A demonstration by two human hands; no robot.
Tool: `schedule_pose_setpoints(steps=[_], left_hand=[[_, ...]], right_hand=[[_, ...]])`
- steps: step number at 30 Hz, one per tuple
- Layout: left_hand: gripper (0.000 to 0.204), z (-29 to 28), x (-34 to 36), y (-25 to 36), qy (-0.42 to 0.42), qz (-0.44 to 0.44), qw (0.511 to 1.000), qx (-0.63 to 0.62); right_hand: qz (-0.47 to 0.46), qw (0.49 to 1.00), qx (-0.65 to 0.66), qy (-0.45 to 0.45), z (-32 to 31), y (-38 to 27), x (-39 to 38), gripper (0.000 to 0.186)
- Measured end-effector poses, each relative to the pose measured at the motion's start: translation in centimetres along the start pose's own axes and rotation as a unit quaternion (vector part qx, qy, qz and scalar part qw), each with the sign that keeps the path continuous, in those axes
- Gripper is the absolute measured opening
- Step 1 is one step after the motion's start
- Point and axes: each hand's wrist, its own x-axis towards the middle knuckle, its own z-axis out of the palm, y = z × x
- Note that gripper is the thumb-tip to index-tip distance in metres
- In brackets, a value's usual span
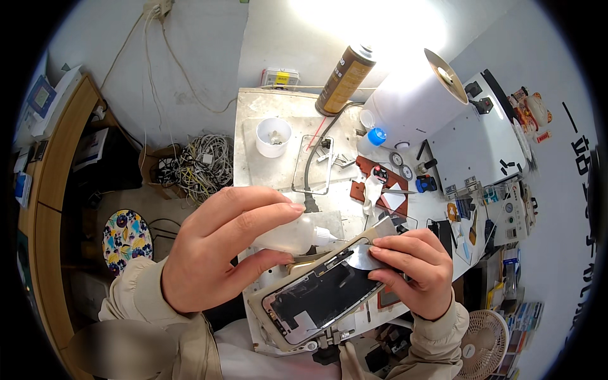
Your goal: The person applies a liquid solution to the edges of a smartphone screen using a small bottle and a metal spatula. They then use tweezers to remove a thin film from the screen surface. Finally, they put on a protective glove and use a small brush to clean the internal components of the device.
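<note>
In my left hand (pixel 221 247) is a translucent squeeze bottle (pixel 288 234), lying between the fingers above and the thumb below. Its white nozzle (pixel 325 236) points toward the upper edge of a phone screen (pixel 329 291). The screen's black back faces up, tilted in a pale frame-like holder (pixel 261 306). My right hand (pixel 415 269) pinches a thin, shiny metal pry blade (pixel 364 258), which touches the screen near its upper right end. The blade's far edge is hard to make out at the seam.
Behind the hands stand a white cup (pixel 273 137), a brown spray can (pixel 345 79) and a large white cylinder (pixel 411 95). A brown-red repair tray (pixel 364 168) and a blue-capped bottle (pixel 373 140) sit farther right. A small fan (pixel 484 345) is at lower right.
</note>
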Motion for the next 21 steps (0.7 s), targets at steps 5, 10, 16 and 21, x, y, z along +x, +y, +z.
schedule_pose_setpoints(steps=[5,10,16,21], left_hand=[[0.059,0.04,0.04,-0.01,0.002,-0.001,1.000,-0.001],[0.059,0.06,0.04,0.05,0.002,-0.001,1.000,-0.002],[0.059,-0.01,0.06,0.07,-0.002,-0.004,1.000,-0.004],[0.059,-0.02,0.03,0.05,-0.002,-0.007,1.000,-0.006]], right_hand=[[0.002,1.000,0.002,-0.005,-0.06,0.01,-0.07,0.038],[0.004,1.000,0.000,-0.007,-0.17,-0.15,-0.02,0.038],[0.002,1.000,-0.006,-0.009,-0.19,-0.12,-0.02,0.039],[-0.001,1.000,-0.006,-0.010,-0.24,-0.05,0.03,0.040]])
